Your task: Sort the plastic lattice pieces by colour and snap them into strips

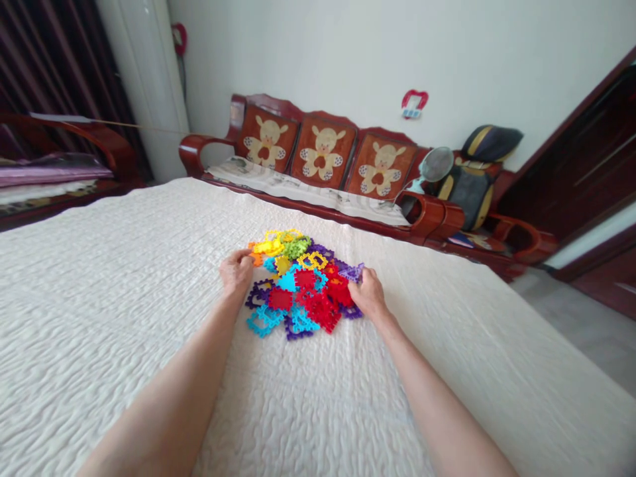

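Note:
A loose heap of toothed plastic building pieces lies on the white quilted cover [318, 397] in front of me. My left hand [237, 270] is at the heap's left edge, fingers pinched on an orange building piece [257, 258]. Yellow pieces [269, 248] and a green piece [297, 248] lie just beyond it. On the right side my right hand [368, 293] is closed on a purple building piece [352, 271], tilted up off the heap. Beside that hand are red pieces [322, 310]; light blue pieces [265, 320] and dark purple pieces [297, 329] lie at the near edge.
Past the cover's far edge stands a wooden sofa [318, 202] with bear-patterned cushions [324, 147]. A small fan [436, 164] is at its right end, near a chair [527, 238] with a dark backpack [467, 195]. Another wooden seat [122, 156] is at left.

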Tool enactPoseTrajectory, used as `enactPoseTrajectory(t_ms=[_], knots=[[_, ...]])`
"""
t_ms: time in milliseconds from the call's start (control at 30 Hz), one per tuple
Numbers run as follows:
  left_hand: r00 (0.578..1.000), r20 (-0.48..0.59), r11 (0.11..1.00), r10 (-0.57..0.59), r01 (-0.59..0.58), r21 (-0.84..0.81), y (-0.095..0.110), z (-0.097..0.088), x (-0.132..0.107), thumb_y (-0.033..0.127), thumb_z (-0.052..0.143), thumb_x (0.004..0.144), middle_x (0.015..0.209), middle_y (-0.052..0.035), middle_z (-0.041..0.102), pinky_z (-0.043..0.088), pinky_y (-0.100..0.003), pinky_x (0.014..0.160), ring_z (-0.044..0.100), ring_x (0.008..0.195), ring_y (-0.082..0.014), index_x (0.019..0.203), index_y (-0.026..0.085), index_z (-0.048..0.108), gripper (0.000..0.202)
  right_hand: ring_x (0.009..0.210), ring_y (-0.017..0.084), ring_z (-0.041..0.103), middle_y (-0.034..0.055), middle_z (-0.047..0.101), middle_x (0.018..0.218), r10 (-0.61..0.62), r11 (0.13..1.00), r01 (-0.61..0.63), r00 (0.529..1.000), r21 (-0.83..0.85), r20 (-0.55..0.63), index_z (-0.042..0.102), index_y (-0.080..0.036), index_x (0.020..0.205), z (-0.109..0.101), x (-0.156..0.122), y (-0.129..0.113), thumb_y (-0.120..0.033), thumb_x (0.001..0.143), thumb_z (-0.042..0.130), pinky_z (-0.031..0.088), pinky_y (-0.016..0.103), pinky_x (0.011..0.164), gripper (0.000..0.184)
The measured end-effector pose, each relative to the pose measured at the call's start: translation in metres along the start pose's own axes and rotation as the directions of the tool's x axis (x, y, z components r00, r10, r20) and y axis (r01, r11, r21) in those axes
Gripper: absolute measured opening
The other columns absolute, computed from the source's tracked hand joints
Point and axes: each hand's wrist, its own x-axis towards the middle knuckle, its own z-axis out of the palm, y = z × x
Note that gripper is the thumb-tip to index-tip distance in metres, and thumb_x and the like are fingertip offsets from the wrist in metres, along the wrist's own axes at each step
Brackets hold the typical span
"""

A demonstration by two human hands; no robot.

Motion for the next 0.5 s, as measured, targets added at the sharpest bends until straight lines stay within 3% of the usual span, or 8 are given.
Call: enactPoseTrajectory(t_ms=[133,300,367,500], knots=[[0.999,-0.002,0.999,0.036,-0.036,-0.018,-0.002,0.001,0.000,0.027,0.050,0.068,0.075,-0.0034,0.069,0.049,-0.031,0.072,0.062,0.072,-0.0203,0.090,0.018,0.073,0.033,0.114,0.029,0.052,0.0155,0.056,0.120,-0.186,0.982,0.186,0.982,0.006,-0.006,0.051,-0.013,0.121,0.002,-0.006,-0.012,-0.017,0.066,0.051,0.040,0.046,0.099,0.055],[0.999,-0.007,0.999,0.043,-0.043,-0.026,0.000,0.000,-0.002,0.023,0.050,0.068,0.080,-0.0036,0.071,0.050,-0.032,0.074,0.064,0.076,-0.0210,0.090,0.019,0.074,0.032,0.129,0.031,0.039,0.0177,0.043,0.137,-0.327,0.945,0.327,0.945,0.015,-0.001,0.041,-0.013,0.132,-0.010,-0.012,-0.053,-0.008,0.061,0.048,0.032,0.050,0.105,0.071],[0.999,-0.007,0.999,0.037,-0.037,-0.033,0.000,0.000,-0.002,0.023,0.051,0.068,0.081,-0.0039,0.071,0.050,-0.032,0.074,0.064,0.076,-0.0212,0.090,0.019,0.074,0.032,0.128,0.029,0.040,0.0147,0.047,0.135,-0.433,0.901,0.427,0.896,0.072,0.101,0.047,-0.015,0.127,-0.019,-0.017,-0.073,-0.007,0.061,0.048,0.030,0.048,0.106,0.067],[0.999,-0.003,0.999,0.040,-0.040,-0.016,0.000,0.001,-0.002,0.023,0.049,0.069,0.076,-0.0040,0.070,0.050,-0.031,0.070,0.063,0.071,-0.0206,0.092,0.018,0.073,0.033,0.113,0.024,0.049,0.0072,0.059,0.112,-0.555,0.828,0.527,0.724,0.191,0.409,0.060,-0.022,0.104,-0.035,-0.032,-0.110,-0.015,0.071,0.056,0.028,0.048,0.103,0.034]])
